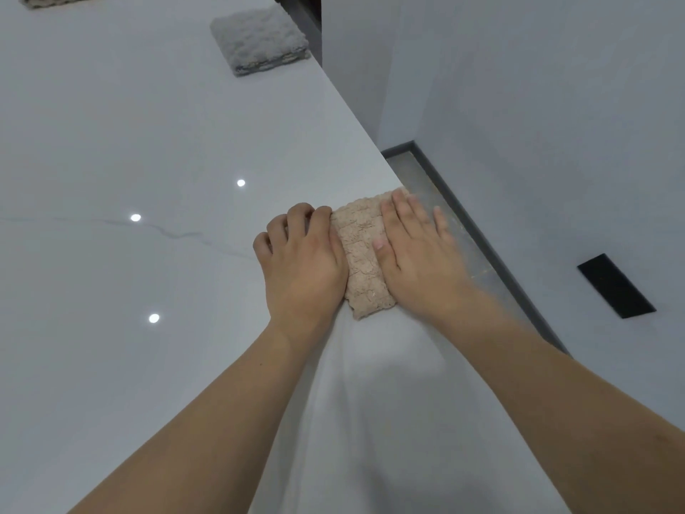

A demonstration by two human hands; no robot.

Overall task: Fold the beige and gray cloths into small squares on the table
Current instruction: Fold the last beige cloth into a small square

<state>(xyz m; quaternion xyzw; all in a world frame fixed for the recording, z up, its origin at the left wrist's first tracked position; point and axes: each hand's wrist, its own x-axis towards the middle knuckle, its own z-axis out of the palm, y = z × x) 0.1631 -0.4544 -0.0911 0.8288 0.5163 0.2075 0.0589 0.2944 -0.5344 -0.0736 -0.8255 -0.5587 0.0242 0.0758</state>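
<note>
A small folded beige cloth (365, 254) lies on the white table (148, 142), close to its right edge. My left hand (304, 261) sits on the cloth's left side with its fingers curled at the cloth's edge; the thumb is hidden. My right hand (415, 246) lies flat with straight fingers and presses on the cloth's right side, its fingertips reaching the table's edge. A folded gray cloth (259, 38) rests at the far end of the table, also near the right edge.
Another folded beige cloth (59, 0) shows partly at the top left corner. The table's right edge (356, 120) runs diagonally, with a floor and dark skirting (482, 231) below it. A black plate (615, 285) is set in the wall.
</note>
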